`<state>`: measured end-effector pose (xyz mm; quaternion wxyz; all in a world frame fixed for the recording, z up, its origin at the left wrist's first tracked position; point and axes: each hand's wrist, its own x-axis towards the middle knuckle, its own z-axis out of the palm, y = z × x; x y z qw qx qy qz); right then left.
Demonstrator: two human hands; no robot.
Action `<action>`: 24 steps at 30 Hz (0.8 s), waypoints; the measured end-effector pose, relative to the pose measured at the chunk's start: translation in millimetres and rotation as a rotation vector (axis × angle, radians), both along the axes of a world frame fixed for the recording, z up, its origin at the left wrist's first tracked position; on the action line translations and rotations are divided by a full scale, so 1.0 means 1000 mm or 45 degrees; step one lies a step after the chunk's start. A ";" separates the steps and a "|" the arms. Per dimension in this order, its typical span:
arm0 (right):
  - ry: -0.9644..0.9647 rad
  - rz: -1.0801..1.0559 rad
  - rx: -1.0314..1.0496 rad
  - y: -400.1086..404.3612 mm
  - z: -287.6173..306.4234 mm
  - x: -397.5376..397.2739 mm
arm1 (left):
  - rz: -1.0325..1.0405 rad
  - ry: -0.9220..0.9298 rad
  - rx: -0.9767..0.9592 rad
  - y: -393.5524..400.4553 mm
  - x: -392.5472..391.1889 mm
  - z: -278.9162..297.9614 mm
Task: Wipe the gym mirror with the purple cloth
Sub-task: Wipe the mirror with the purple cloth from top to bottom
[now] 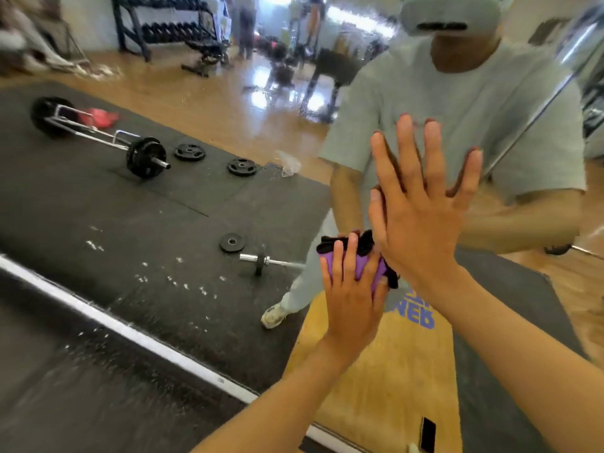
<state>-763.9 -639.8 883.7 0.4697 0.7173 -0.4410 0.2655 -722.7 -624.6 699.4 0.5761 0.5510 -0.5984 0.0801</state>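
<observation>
The gym mirror (183, 223) fills the view, and its pale bottom frame runs diagonally across the lower left. White specks and droplets dot the glass near that frame. My left hand (351, 291) presses the purple cloth (366, 261), which has a black edge, flat against the glass with straight fingers. My right hand (421, 197) lies just above and to the right of the cloth. Its palm is flat on the mirror with the fingers spread, and it holds nothing. My own reflection, in a grey shirt, stands behind both hands.
The mirror reflects a black floor mat, a barbell (98, 132), loose weight plates (242, 166), a dumbbell rack (170, 27) and a yellow wooden box (376, 371). A small dark object (428, 434) sits near the bottom edge. The dark floor lies below the mirror frame.
</observation>
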 end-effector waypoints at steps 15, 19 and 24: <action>0.372 0.174 0.168 0.001 -0.001 -0.017 | 0.008 0.736 0.202 0.025 -0.074 -0.013; 0.432 0.206 0.202 0.001 -0.006 -0.009 | 0.049 0.400 0.066 0.000 -0.055 0.011; 0.413 0.224 0.218 -0.002 -0.011 -0.007 | 0.109 0.543 0.105 0.000 -0.045 -0.041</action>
